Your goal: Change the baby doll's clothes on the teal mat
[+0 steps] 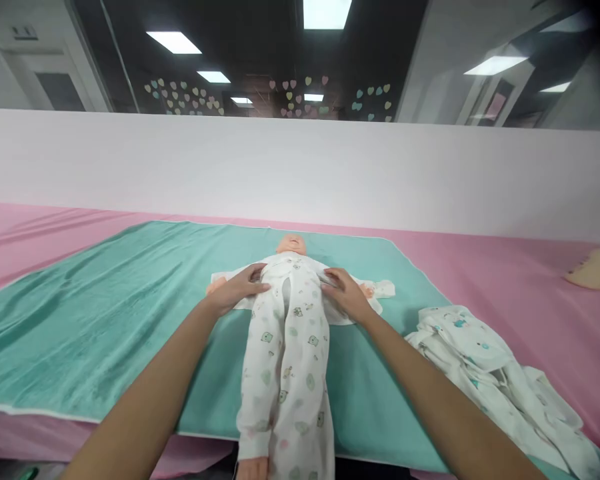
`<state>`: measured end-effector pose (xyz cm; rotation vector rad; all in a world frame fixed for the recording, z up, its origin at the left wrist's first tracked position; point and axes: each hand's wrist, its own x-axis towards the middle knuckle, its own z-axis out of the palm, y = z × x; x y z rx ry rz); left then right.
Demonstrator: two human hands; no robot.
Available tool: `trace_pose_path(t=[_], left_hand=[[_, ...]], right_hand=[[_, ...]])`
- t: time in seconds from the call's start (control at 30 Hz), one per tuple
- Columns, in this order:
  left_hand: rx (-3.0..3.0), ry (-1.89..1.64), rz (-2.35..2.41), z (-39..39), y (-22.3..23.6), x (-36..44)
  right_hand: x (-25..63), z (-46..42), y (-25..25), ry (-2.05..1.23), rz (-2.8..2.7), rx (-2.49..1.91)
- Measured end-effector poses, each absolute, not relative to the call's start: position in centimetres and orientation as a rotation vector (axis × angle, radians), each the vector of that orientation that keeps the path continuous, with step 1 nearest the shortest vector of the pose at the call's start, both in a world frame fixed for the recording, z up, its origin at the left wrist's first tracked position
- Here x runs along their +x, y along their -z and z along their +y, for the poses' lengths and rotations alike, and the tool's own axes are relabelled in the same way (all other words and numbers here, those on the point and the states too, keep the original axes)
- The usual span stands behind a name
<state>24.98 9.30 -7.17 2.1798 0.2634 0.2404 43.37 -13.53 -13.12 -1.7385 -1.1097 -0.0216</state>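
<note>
A baby doll (291,244) lies on its back, its head toward the wall and its arms spread in a white top (339,316). Over its belly and legs are white baby pants (293,333) with green animal prints. My left hand (240,287) is at the left side of the pants' waist, thumb and fingers closed on the cloth. At the right side of the waist, my right hand (346,293) grips the cloth likewise; its fingertips are partly hidden in the folds. A bare skin-coloured end (253,469) sticks out of the left pant leg at the bottom edge.
Beneath the doll is a green towel (130,320) on a pink table cover (480,267). A heap of white printed baby clothes (485,367) lies at the right. A beige object (595,267) is at the far right. A white wall (280,173) with windows stands behind.
</note>
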Motion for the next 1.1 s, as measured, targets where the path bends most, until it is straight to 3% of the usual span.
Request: trace_pose_path(t=[0.1, 0.27, 0.63, 0.9, 1.1], left_hand=[[2.049, -0.141, 0.117, 10.1, 7.4, 24.7], [2.189, -0.174, 0.304, 9.6, 7.8, 25.0], [2.324, -0.589, 0.368, 6.8, 8.8, 24.6], [2.375, -0.15, 0.217, 7.6, 9.0, 20.4], [2.575, -0.54, 0.35, 4.7, 9.8, 20.3]], right_hand=[[42.8, -11.5, 13.4, -0.237, -1.078, -1.594], [42.9, -10.7, 12.8, -0.301, -1.034, -1.61], [40.9, -11.4, 12.6, -0.056, -0.973, -1.778], [39.3, -15.2, 11.2, -0.423, -1.297, -1.874], [36.9, -14.9, 12.2, -0.081, -1.208, -2.043]])
